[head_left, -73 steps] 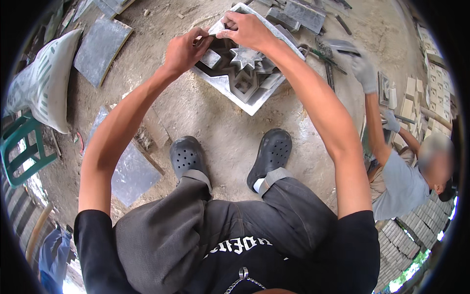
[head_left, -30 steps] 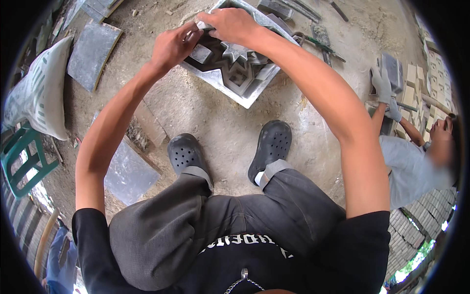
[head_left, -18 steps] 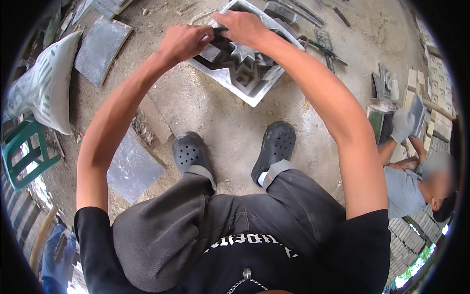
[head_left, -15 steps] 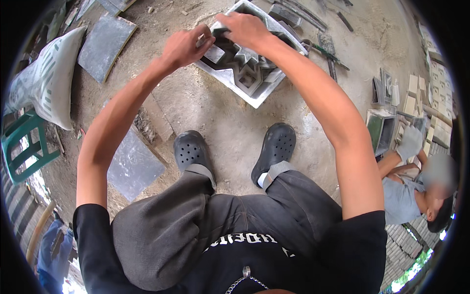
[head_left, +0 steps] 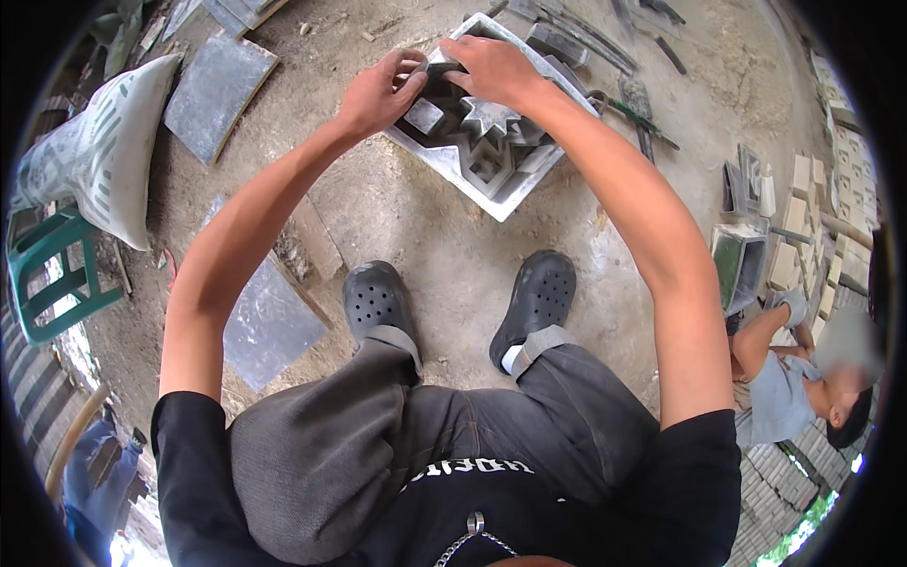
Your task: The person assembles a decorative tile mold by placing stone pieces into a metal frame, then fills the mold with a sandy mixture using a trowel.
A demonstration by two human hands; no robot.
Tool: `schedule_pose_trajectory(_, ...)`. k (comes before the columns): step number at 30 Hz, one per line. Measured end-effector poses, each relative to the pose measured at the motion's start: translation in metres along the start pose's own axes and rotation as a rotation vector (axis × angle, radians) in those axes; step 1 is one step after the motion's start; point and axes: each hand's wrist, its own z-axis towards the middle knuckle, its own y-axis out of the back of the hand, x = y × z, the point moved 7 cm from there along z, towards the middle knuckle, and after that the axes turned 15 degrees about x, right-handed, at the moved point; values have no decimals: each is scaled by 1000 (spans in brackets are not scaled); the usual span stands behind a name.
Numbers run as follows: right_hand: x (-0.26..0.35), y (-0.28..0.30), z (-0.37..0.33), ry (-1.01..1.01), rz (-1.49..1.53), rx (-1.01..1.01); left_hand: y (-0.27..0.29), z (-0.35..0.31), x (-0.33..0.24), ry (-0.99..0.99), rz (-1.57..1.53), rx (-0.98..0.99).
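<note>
A pale grey box-shaped mould [head_left: 491, 203] stands on the ground in front of me, its rim dusty. Inside it sit a star-shaped insert [head_left: 490, 115] and a small grey block [head_left: 424, 116] among dark angular walls. My left hand [head_left: 383, 92] is at the mould's left side, fingers curled and thumb bent toward them; anything they grip is hidden. Bent over the far left part of the mould, my right hand [head_left: 489, 69] has its thumb beside a dark wall and its fingertips partly hidden. The two hands are close together but apart.
Flat grey slabs [head_left: 219, 94] and a green stool [head_left: 66, 274] lie to the left, with a white sack [head_left: 118, 151]. Metal bars and a green-handled tool [head_left: 628, 113] are beyond the mould. At right, a co-worker [head_left: 789, 392] wearing gloves sits near a green-sided metal box [head_left: 727, 265] and stacked blocks.
The whole view has shifted slightly down and right. My left hand has come nearer to my right, with its fingers turned more toward the mould. The co-worker's gloved hand has dropped lower.
</note>
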Motion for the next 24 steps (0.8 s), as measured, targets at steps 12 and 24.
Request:
schedule_pose_trajectory(12,-4,-6,1,-92,72,30,-3,-4,-3,58,54,-3)
schedule_pose_trajectory(24,17,-3,5,-100,71,42,3,0,7,61,227,-30)
